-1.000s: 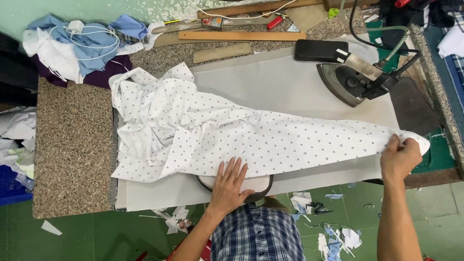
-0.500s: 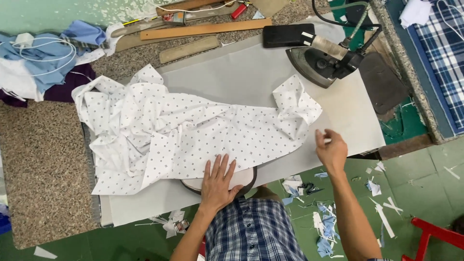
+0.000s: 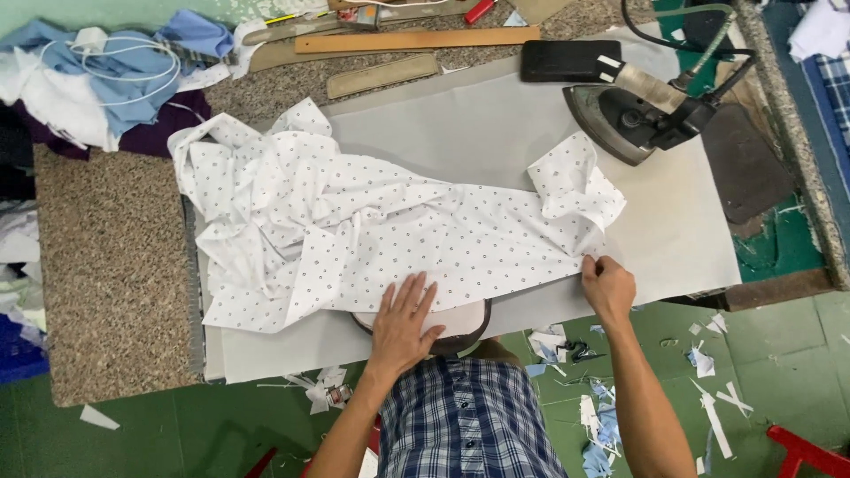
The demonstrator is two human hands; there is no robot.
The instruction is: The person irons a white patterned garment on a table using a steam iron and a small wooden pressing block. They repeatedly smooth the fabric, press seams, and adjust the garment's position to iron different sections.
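A white shirt with small dark dots point(image 3: 372, 230) lies rumpled across a grey pressing pad point(image 3: 496, 133). Its right end is folded back in a loose heap below the iron. My left hand point(image 3: 403, 323) lies flat, fingers spread, on the shirt's near edge, over a dark-rimmed oval form that sticks out from the pad. My right hand point(image 3: 607, 285) pinches the shirt's near right edge at the fold. A dark steam iron point(image 3: 633, 111) rests at the pad's far right, its hose running off the top.
The pad sits on a speckled stone table point(image 3: 115, 274). A pile of blue, white and purple cloth point(image 3: 97, 80) lies far left, wooden rulers point(image 3: 416, 40) at the back, a dark mat point(image 3: 753, 159) at right. Fabric scraps litter the green floor point(image 3: 770, 354).
One second ago my right hand held the shirt stretched far right. It let the end fall back into a fold, lifted free, and now grips the near edge. My left hand stayed put.
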